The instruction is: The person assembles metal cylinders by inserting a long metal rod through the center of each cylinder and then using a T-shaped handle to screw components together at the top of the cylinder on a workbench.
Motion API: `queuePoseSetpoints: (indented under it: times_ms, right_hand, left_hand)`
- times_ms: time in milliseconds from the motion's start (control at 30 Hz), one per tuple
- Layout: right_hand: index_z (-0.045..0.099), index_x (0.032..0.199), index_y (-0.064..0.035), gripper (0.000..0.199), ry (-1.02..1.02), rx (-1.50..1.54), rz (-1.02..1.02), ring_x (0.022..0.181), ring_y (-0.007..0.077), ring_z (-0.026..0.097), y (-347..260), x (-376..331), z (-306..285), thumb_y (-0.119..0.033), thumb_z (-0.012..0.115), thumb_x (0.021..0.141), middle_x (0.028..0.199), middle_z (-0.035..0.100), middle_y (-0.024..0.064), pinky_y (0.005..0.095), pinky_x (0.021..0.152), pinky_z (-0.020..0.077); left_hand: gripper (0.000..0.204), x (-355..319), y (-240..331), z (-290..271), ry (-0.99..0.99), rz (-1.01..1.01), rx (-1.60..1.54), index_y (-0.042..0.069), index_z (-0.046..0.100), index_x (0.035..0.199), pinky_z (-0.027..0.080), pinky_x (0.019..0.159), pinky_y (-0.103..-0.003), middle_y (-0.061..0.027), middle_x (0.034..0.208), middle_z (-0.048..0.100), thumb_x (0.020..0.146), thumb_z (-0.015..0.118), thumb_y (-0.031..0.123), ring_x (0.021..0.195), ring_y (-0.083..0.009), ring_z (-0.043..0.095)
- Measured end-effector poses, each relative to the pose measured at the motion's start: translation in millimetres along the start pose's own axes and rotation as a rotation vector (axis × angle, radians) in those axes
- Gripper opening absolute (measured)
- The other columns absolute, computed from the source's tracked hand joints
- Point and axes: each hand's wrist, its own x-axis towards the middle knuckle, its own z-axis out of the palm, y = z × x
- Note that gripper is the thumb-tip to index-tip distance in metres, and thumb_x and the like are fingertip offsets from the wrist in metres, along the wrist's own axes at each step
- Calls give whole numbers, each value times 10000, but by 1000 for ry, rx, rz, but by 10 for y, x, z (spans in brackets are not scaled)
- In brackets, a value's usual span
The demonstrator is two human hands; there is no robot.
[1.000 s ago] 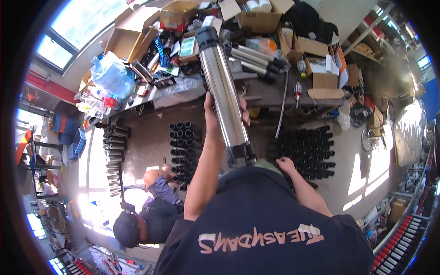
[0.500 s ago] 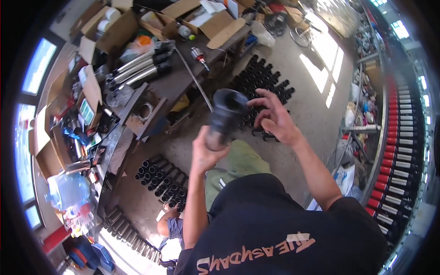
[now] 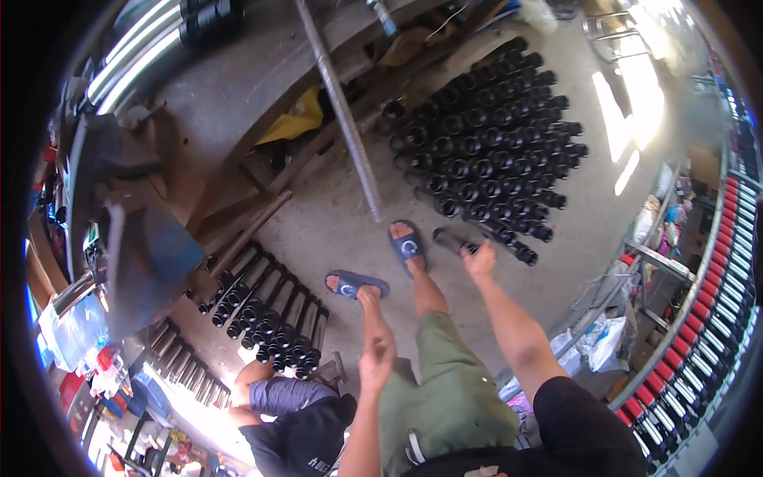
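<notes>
Black-ended, a dark metal tube is gripped by the right hand — fingers closed round its near end — just beside the clustered black-ended tubes. The left hand is blurred; its grip cannot be told. Contents of the pale-blue plastic jug are not discernible.
</notes>
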Motion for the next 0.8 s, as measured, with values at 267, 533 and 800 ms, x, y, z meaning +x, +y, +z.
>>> queuePoseSetpoints:
  times_ms: [267,533,800]
  right_hand:
    - [627,1126,3,583,376,0,-110,1012,394,652,612,520,430,-355,833,715,1077,682,204,468,898,509]
    - [531,1275,64,554,-283,321,-294,1169,307,602,68,586,-734,-294,715,895,1284,609,201,384,1017,455]
    - [482,1402,-145,494,-264,291,-285,1145,188,556,-1499,346,-3205,-382,577,979,1352,529,38,377,920,450]
  left_hand:
    - [127,-909,-1630,-832,373,-718,-490,39,572,919,437,485,-267,-27,706,598,907,625,154,572,-101,542]
    - [623,-143,-2620,-790,470,-736,-142,-22,576,1218,491,966,-461,-273,1144,653,784,753,388,1111,-430,607]
    - [591,700,-2958,-984,619,-989,-214,46,588,1233,546,899,-450,-208,1193,627,761,781,344,1060,-386,655]
